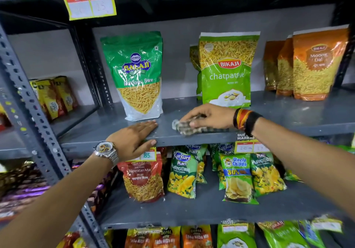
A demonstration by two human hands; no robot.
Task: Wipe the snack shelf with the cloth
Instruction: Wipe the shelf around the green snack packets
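while left hand (134,136) braces shelf (288,117), right hand (209,116) presses cloth (189,127).

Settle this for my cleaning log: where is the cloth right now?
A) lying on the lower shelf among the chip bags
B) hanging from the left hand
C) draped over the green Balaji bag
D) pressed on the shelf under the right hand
D: the right hand presses the checked cloth onto the grey shelf; the left hand rests flat, empty.
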